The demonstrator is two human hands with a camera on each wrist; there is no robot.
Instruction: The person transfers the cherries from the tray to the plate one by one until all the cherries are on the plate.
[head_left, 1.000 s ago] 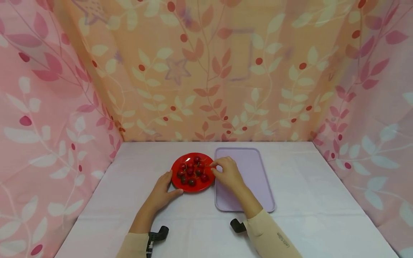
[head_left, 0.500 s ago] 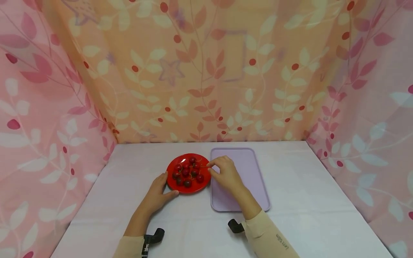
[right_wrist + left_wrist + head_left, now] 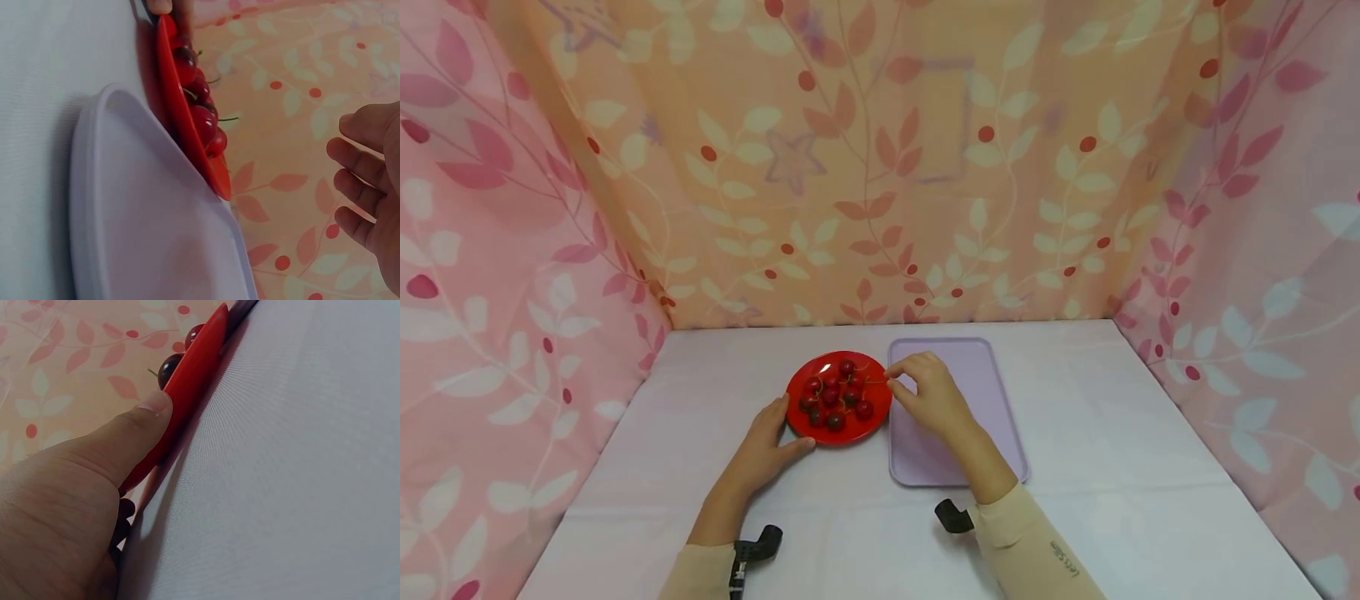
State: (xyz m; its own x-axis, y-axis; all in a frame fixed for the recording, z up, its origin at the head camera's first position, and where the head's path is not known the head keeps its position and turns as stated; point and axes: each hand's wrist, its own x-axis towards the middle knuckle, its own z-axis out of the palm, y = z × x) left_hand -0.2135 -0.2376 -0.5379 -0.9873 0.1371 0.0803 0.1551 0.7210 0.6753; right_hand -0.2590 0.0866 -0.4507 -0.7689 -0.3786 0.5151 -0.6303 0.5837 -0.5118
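A red plate bears several dark red cherries with thin stems. My left hand holds the plate at its left and front rim. In the left wrist view its thumb lies against the plate's edge, while the other fingers are mostly hidden. Near the plate's right rim is my right hand, thumb and index fingertips close together by a cherry stem. From the right wrist, the fingers look loosely bent and apart from the cherries, holding nothing visible.
A pale purple tray lies directly right of the plate, partly under my right hand and forearm. Both stand on a white-covered table. Patterned cloth encloses the back and sides.
The head view has shifted a little. Relative to the plate, my right hand's fingertips stay near its right rim, their thumb and index gap slightly wider. My left hand stays on the plate.
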